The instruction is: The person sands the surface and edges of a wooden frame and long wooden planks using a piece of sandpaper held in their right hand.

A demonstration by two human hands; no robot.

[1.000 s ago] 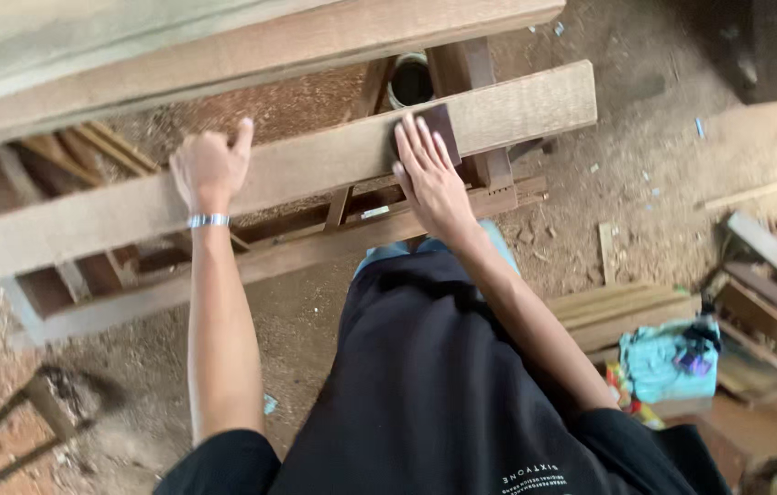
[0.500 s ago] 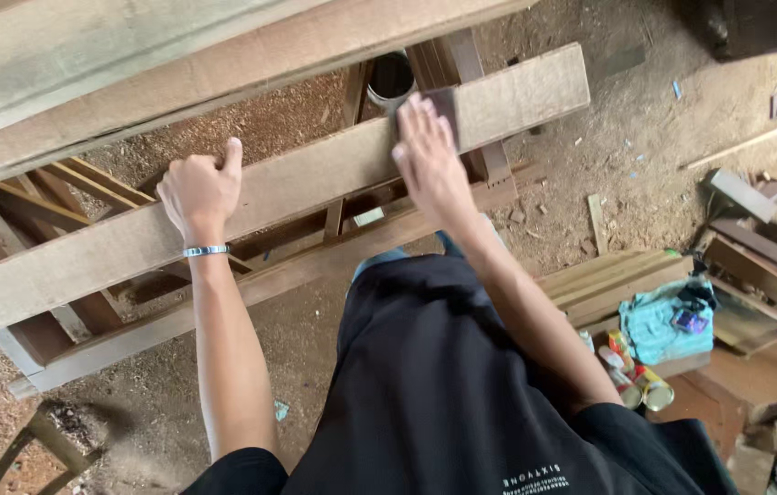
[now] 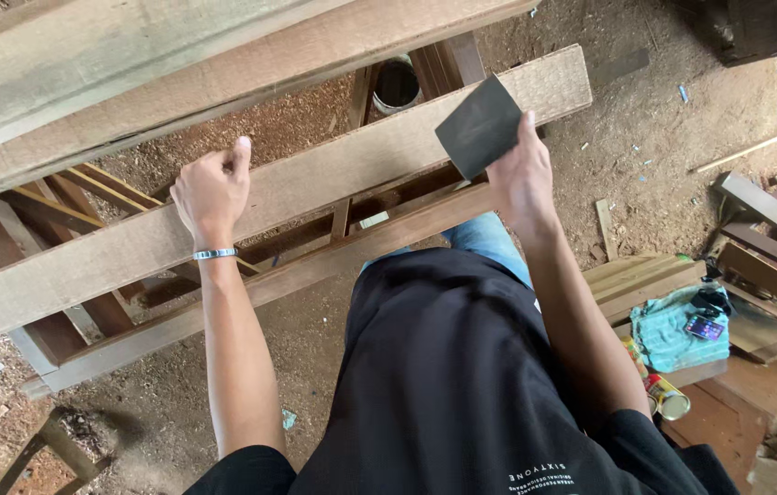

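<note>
A long pale wooden plank [image 3: 315,188] lies slantwise across a wooden frame [image 3: 297,275] in front of me. My left hand [image 3: 211,188], with a metal bracelet at the wrist, grips the plank's near edge, thumb up over its top face. My right hand [image 3: 521,174] is lifted just above the plank's right part and holds a dark grey sheet of sandpaper [image 3: 480,126] by its corner, its face turned up toward the camera.
Bigger beams [image 3: 132,82] run across the top left. A round tin [image 3: 397,84] stands under the frame. Sawdust covers the ground. At right lie stacked boards [image 3: 645,275], a teal cloth [image 3: 682,325], a can [image 3: 668,399] and wood offcuts [image 3: 755,197].
My right hand had lain flat on the plank pressing the sandpaper; it has lifted off and now holds the sheet up. The left hand keeps its grip on the plank.
</note>
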